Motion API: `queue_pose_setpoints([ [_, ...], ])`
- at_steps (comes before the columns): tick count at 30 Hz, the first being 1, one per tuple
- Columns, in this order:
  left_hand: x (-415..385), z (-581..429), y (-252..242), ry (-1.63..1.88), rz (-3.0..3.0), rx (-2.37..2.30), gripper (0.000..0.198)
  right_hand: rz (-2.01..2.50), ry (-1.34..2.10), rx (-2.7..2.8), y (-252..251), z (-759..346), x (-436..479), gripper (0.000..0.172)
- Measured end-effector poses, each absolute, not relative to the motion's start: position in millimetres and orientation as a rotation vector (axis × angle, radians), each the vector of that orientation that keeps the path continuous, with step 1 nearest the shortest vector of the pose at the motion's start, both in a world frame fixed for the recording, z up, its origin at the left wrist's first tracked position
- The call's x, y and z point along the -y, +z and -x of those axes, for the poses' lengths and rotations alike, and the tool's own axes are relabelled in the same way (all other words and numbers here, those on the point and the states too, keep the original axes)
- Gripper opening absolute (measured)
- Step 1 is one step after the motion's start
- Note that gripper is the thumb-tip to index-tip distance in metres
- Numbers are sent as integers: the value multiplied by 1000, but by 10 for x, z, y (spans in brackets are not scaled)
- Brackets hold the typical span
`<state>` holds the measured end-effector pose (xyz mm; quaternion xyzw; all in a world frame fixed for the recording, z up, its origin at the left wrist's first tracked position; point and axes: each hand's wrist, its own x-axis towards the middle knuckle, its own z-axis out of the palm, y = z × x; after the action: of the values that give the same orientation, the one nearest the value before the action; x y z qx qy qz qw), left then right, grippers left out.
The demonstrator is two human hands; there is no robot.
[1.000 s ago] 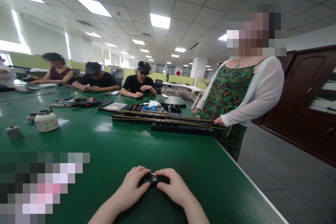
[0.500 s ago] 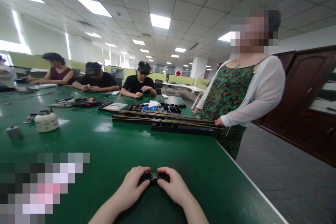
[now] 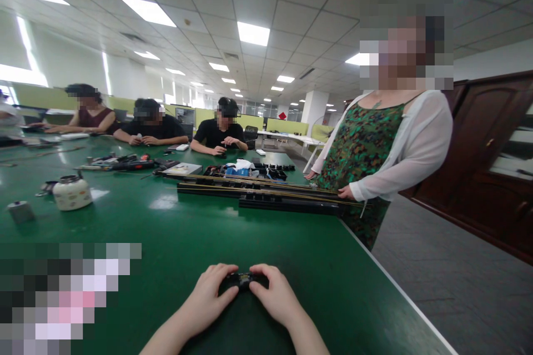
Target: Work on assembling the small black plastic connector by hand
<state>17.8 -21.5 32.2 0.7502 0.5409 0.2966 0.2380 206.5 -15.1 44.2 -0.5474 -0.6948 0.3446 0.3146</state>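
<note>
Between my two hands, low in the middle of the head view, is a small black part (image 3: 244, 279) with a few yellowish marks on top. My left hand (image 3: 214, 291) grips its left end between thumb and fingers. On the other end, my right hand (image 3: 275, 292) is closed in the same way. Most of the part is covered by my fingers, so its exact kind cannot be made out. It is held at or just above the green table (image 3: 166, 266).
Long black rails (image 3: 287, 205) with thin brass-coloured rods lie across the table ahead. A person (image 3: 366, 138) stands at the right, one hand on the rods. A patterned jar (image 3: 73, 193) and a metal block (image 3: 20, 212) stand left. Several people sit along the far side.
Both hands keep their grip on the black part with almost no motion. The view has shifted very slightly.
</note>
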Motion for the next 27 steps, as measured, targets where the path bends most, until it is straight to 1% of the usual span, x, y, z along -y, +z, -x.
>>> queue_pose_setpoints([
  [12,221,-172,318,852,-2026,-1486,29,1442,882,1843,448,-2062,164,30],
  [22,210,-161,280,823,-2018,-1496,31,1460,887,1847,451,-2054,169,30],
  [27,211,-164,283,826,-2019,-1495,29,1455,877,1855,460,-2058,172,29],
])
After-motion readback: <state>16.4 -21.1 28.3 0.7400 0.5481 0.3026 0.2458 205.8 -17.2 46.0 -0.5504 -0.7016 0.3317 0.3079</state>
